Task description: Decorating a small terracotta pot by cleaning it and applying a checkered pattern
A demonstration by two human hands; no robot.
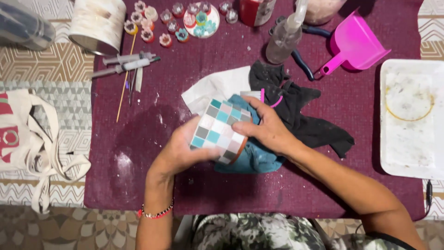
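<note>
A: Camouflage-patterned fabric [259, 231] at the bottom edge is cut off by the frame. What do the hands hold?

B: Left hand [182, 150] cups the base end of a mosaic-tiled pot [221, 130]; its palm side is hidden. Right hand [266, 127] grips the rim end, fingers curled over the edge, fingertips out of sight.

A: Where does the pot lie?

B: On its side, over a teal cloth [254, 159] at the middle of the maroon mat [138, 139]. A black rag [300, 111] and white cloth [217, 85] lie just behind.

A: What is hard to read?

B: The pot's interior faces away. At the top edge, a red container [256, 10] is cropped, and the spray bottle [284, 39] loses its head. Pliers [300, 62] are half covered by the bottle; a pink scoop [354, 44] sits beside
</note>
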